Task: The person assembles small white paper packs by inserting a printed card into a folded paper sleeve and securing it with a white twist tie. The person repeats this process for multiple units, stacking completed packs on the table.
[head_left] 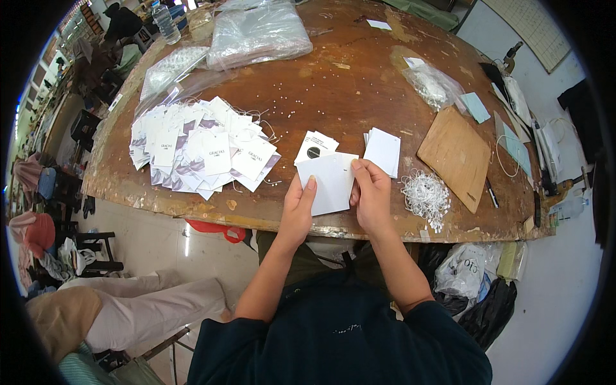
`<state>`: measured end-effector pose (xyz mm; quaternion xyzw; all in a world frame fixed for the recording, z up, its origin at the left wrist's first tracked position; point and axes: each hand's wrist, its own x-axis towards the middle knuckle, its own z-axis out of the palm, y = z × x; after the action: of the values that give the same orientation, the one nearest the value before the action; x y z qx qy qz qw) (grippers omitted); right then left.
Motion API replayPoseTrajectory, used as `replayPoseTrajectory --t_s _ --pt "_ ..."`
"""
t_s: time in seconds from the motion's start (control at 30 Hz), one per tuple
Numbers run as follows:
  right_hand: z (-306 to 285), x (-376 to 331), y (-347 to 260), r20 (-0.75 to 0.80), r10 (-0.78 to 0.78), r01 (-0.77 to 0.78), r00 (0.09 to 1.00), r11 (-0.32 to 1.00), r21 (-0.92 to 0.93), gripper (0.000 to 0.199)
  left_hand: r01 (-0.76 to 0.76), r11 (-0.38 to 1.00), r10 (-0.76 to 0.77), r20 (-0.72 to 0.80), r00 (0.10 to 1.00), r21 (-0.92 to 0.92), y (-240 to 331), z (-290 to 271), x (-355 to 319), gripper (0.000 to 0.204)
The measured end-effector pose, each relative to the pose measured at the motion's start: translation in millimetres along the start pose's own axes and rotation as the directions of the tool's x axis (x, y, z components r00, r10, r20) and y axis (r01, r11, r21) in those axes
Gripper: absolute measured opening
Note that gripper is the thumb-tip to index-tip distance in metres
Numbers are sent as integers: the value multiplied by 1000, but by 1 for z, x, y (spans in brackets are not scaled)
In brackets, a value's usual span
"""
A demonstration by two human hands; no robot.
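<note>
Between my two hands, over the table's near edge, are white cards (pixel 330 186) with their plain side up. My left hand (pixel 298 204) grips their left edge, thumb on top. My right hand (pixel 372 192) pinches the upper right corner, where a small dark mark or hole shows. Just beyond lies a small stack of printed cards (pixel 308 142) with a black circle, partly covered by the held ones. A stack of blank white cards (pixel 384 151) sits beyond my right hand. Right of that hand is a tangle of white tag strings (pixel 425 197). A heap of strung hang tags (pixel 192 144) spreads at left.
On the wooden table (pixel 346 83) are clear plastic bags (pixel 260 38), a water bottle (pixel 165 24), a bag of white bits (pixel 433 86), a wooden board (pixel 454 157) and a pen (pixel 492 192). At lower left, a person's light trousers (pixel 154 314) show. Filled bags (pixel 461 269) stand beneath the table's right side.
</note>
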<state>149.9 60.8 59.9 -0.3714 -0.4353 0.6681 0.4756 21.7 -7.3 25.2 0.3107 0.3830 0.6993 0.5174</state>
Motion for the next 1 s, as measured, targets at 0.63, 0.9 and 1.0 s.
replayPoseTrajectory --t_s 0.63,0.9,1.0 --pt "10 -5 0 8 47 -47 999 998 -45 18 -20 998 20 -15 1000 56 7 4 -2 34" --pt "1 6 -9 -157 -124 71 980 950 -304 14 -65 990 82 -132 988 126 3 4 10 31" --pt "1 5 -10 -55 -256 243 965 953 -179 10 -71 981 102 -167 981 183 2 1 10 30"
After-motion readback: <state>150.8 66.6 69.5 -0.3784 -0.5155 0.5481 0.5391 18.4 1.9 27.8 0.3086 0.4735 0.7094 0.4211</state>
